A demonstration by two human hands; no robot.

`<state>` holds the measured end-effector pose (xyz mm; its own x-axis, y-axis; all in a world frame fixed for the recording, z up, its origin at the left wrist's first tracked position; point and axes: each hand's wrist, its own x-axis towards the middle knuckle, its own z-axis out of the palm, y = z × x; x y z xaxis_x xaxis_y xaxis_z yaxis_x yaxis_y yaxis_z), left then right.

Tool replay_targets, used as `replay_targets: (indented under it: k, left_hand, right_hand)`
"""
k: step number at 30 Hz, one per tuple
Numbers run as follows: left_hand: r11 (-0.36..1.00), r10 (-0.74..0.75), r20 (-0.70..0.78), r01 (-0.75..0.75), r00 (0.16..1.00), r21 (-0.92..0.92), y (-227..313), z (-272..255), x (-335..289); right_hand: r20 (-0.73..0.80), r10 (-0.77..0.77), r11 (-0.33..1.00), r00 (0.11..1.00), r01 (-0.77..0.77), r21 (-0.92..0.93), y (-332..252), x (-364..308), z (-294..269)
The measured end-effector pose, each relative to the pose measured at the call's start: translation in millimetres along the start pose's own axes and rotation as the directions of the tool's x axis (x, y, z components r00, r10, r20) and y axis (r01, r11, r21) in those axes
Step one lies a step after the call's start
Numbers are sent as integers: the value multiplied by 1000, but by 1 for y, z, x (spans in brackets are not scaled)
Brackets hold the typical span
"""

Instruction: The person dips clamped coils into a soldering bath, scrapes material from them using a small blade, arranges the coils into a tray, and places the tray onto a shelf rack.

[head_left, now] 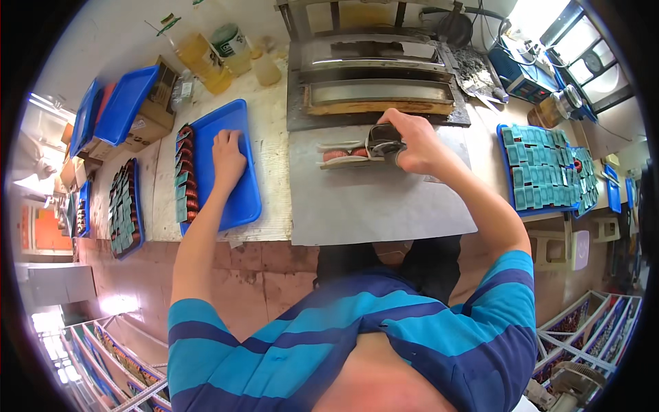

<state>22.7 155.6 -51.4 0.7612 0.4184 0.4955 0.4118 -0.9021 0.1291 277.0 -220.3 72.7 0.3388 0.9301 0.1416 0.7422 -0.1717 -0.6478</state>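
Note:
My right hand [414,143] is closed round the dark handle of a metal clamp-like holder [384,143] above a grey sheet [357,206]. Between the holder's two pale bars sit red copper-wire coils [343,154]. Over a blue tray [237,199] on the left, my left hand [228,159] reaches down with its fingers bent and close together; what they hold, if anything, is hidden beneath them. Along that tray's left side stands a row of copper coils with green end pieces [185,172].
Beyond the sheet stands a metal trough [381,96] with a wooden front edge. Trays of green-topped coils lie at right [542,168] and far left [123,209]. Bottles of yellow liquid [202,62] stand at the back left, and a blue device [525,72] at the back right.

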Motion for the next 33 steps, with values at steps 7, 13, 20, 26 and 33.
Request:
replay_targets:
  k: [7,13,20,26,33]
  left_hand:
    - [1000,-21,-11,21,1000,9,-1,-2,-5]
    - [1000,-23,2,23,1000,15,-3,1,1]
    - [999,-46,24,46,999,8,-4,1,2]
    - [999,-52,41,52,998,7,-5,3,2]
    - [999,-45,39,45,998,-2,-4,3,3]
  right_hand:
    - [-77,10,991,997,1,132,2,11,-4]
    - [-79,31,973,996,-12,230,7,33,-48]
    - [-213,-102,992,972,115,48,18,91,-90]
    - [-203,-13,998,979,26,65,36,115,-87]
    - [-255,-71,997,964,64,-36,48,119,-76]
